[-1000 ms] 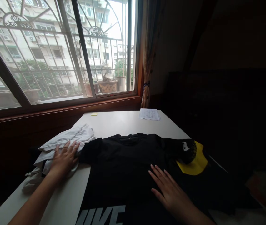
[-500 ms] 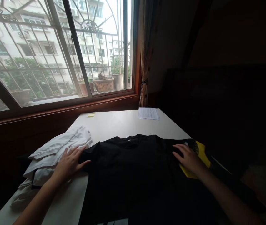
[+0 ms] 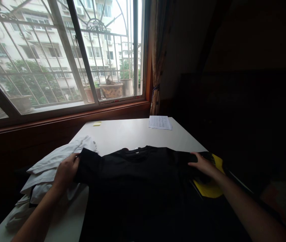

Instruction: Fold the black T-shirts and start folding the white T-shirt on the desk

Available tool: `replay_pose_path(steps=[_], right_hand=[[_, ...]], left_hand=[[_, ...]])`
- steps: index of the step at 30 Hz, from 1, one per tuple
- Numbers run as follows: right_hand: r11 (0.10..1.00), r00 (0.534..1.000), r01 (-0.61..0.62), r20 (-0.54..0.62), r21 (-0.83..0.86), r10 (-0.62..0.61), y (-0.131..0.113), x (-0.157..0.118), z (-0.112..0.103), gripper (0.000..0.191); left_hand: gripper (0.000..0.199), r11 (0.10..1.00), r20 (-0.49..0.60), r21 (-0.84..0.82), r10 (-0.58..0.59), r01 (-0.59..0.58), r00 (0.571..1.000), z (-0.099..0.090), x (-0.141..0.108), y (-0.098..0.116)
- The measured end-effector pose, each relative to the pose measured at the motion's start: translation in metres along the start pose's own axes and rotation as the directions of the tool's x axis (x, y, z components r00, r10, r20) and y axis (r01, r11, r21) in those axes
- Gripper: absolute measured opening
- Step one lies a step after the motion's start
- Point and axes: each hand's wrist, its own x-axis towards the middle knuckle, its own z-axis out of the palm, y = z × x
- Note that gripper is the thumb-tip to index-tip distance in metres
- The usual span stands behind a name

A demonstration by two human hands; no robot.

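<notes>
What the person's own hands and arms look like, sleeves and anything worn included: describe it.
The left hand and right hand are bare, without gloves; no ring shows, though some fingers are hidden. The left forearm and right forearm show no sleeve, watch or bracelet. Shadow dims the right forearm's finer detail.

The shirt point(image 3: 132, 181) is black, with a small white label point(image 3: 137, 152) at its collar. The pile of clothes point(image 3: 54, 158) is white, greyer at the bottom. The cloth point(image 3: 209, 190) by the right sleeve is bright yellow. The table point(image 3: 122, 134) is white, the papers point(image 3: 160, 122) white with dark print, the sticky note point(image 3: 97, 124) pale yellow. The curtain point(image 3: 157, 70) is tan, darkly patterned; the windowsill point(image 3: 117, 109) is reddish brown.
</notes>
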Motion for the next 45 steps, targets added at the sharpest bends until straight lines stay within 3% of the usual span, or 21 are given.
replay_pose_path(steps=[3, 6, 8, 11, 13, 16, 19, 23, 26, 28, 31, 39, 42, 45], right_hand=[[0.994, 0.998, 0.016, 0.065, 0.106, -0.023, -0.014, -0.008, -0.002, 0.057], [0.995, 0.997, 0.065, 0.046, 0.07, -0.068, -0.026, -0.018, 0.001, 0.045], [0.995, 0.994, 0.096, 0.06, -0.012, -0.096, -0.029, -0.024, 0.006, 0.041], [0.977, 0.984, 0.153, 0.109, -0.15, -0.138, -0.029, -0.03, 0.009, 0.042], [0.951, 0.986, 0.154, 0.108, -0.267, -0.13, -0.032, -0.034, 0.004, 0.045], [0.871, 0.991, 0.112, -0.009, -0.479, -0.133, -0.051, -0.041, -0.007, 0.045], [0.82, 0.961, 0.199, -0.055, -0.537, -0.27, -0.088, -0.046, -0.003, 0.04], [0.818, 0.88, 0.473, 0.137, -0.326, -0.454, -0.146, -0.049, 0.038, 0.05], [0.788, 0.809, 0.58, 0.255, -0.205, -0.53, -0.179, -0.046, 0.076, 0.062], [0.786, 0.788, 0.596, 0.31, -0.163, -0.532, -0.193, -0.042, 0.094, 0.066], [0.82, 0.818, 0.546, 0.317, -0.17, -0.479, -0.199, -0.033, 0.107, 0.07], [0.855, 0.869, 0.472, 0.276, -0.214, -0.411, -0.186, -0.018, 0.108, 0.071], [0.861, 0.886, 0.461, 0.174, -0.214, -0.43, -0.196, -0.016, 0.109, 0.063], [0.823, 0.841, 0.54, 0.08, -0.18, -0.535, -0.215, -0.014, 0.113, 0.051]], left_hand=[[0.035, 0.988, 0.012, 0.123, -0.093, 0.091, 0.996, -0.019, 0.012, -0.012], [0.039, 0.943, 0.039, 0.315, -0.128, 0.109, 0.991, -0.029, 0.009, -0.016], [0.042, 0.905, 0.031, 0.424, -0.053, 0.035, 0.998, -0.03, 0.002, -0.013], [0.05, 0.858, -0.066, 0.503, 0.158, -0.104, 0.985, -0.026, -0.007, 0.005], [0.048, 0.861, -0.076, 0.445, 0.311, -0.247, 0.947, -0.018, -0.009, 0.023], [0.04, 0.828, 0.073, 0.211, 0.516, -0.519, 0.854, 0.008, -0.01, 0.057], [0.045, 0.811, 0.23, 0.07, 0.553, -0.581, 0.801, 0.052, -0.015, 0.089], [0.058, 0.888, 0.374, 0.038, 0.413, -0.458, 0.831, 0.108, -0.016, 0.118], [0.064, 0.926, 0.374, 0.044, 0.332, -0.374, 0.866, 0.128, -0.007, 0.124], [0.067, 0.938, 0.371, 0.042, 0.306, -0.345, 0.876, 0.132, 0.001, 0.122], [0.069, 0.953, 0.383, 0.055, 0.255, -0.298, 0.888, 0.132, 0.013, 0.114], [0.066, 0.967, 0.386, 0.078, 0.197, -0.244, 0.901, 0.134, 0.028, 0.112], [0.056, 0.954, 0.284, 0.077, 0.258, -0.29, 0.924, 0.131, 0.03, 0.125], [0.044, 0.906, 0.185, 0.041, 0.408, -0.422, 0.894, 0.129, 0.031, 0.14]])
